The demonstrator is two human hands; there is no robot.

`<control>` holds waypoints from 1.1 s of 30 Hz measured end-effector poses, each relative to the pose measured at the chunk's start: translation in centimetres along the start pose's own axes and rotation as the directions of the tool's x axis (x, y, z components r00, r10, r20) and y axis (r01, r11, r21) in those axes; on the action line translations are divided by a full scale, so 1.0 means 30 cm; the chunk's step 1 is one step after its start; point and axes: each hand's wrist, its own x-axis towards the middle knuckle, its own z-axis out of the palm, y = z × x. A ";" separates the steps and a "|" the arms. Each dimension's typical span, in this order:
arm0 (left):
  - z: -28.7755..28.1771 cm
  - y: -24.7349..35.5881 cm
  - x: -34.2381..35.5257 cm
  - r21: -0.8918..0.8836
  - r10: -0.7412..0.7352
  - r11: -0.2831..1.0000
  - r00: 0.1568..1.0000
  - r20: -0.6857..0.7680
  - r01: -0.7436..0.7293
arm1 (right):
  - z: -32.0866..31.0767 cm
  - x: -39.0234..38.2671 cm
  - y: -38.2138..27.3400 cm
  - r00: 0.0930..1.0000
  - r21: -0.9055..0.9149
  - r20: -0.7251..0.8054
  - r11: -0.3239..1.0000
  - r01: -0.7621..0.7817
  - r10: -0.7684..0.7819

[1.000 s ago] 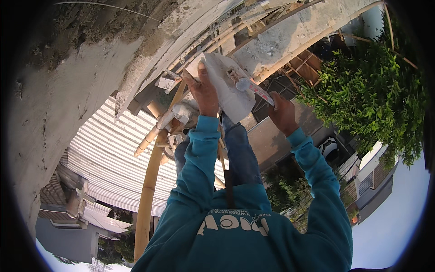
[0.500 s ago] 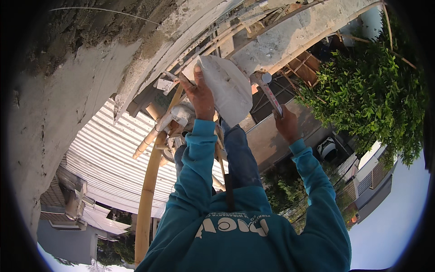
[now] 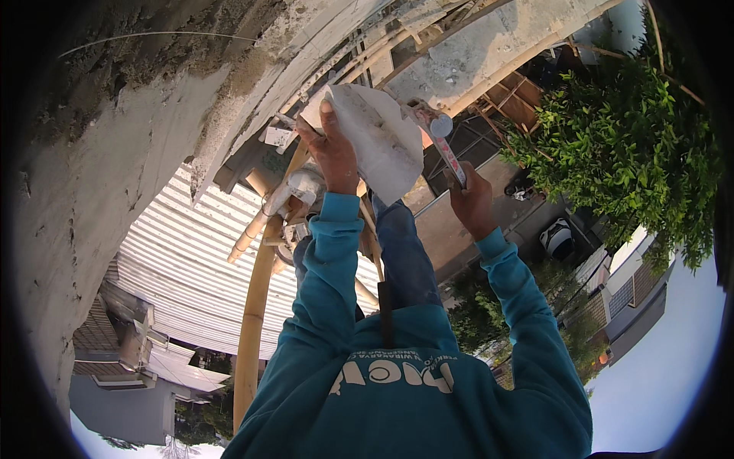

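Left hand (image 3: 336, 158): 11 o'clock; thumb over, gripping pale flat board (image 3: 382, 141) at 12.
Right hand (image 3: 472, 202): between 2 and 3; fingers wrapped round trowel-like tool (image 3: 449, 161) at 1.
Work in hand: tool beside board edge, contact unclear; judged to call for a steady board.
Obstruction: bamboo pole (image 3: 253, 336) at 7, rough wall (image 3: 122, 145) at 10 appear to limit left-side room.
Beyond: corrugated roof (image 3: 176, 245) at 9, leafy tree (image 3: 619, 141) at 2.

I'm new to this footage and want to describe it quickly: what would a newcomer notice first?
At upper centre, the left hand holds a pale, dusty, flat slab; just right of it, the right hand grips a white, red-marked tool. White corrugated roofing spreads left of centre, and leafy green branches fill the upper right.
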 end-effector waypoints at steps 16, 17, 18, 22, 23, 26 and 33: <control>-0.057 0.022 -0.009 0.025 -0.070 0.997 0.997 0.012 0.070 | 0.150 0.058 0.157 0.987 0.018 -0.129 0.995 -0.097 0.098; -0.067 0.024 -0.015 0.043 -0.068 0.997 0.998 0.008 0.068 | 0.166 0.057 0.181 0.980 0.057 -0.160 0.992 -0.112 0.120; -0.070 0.023 -0.015 0.052 -0.041 0.998 0.999 0.013 0.040 | 0.176 0.070 0.217 0.968 0.131 -0.099 0.968 -0.215 0.229; -0.133 0.015 -0.005 0.021 -0.184 0.983 0.983 -0.016 0.184 | 0.228 0.276 0.437 0.846 0.403 0.166 0.748 -0.527 0.506; -0.158 0.011 -0.004 -0.007 -0.195 0.981 0.981 0.002 0.195 | 0.251 0.341 0.501 0.806 0.465 0.226 0.666 -0.583 0.547; -0.229 -0.008 -0.010 0.010 -0.263 0.965 0.965 0.002 0.263 | 0.303 0.540 0.702 0.716 0.500 0.398 0.519 -0.693 0.573; -0.390 -0.066 -0.015 0.081 -0.410 0.910 0.912 0.029 0.407 | 0.479 0.852 0.954 0.708 0.658 0.228 0.430 -0.618 0.668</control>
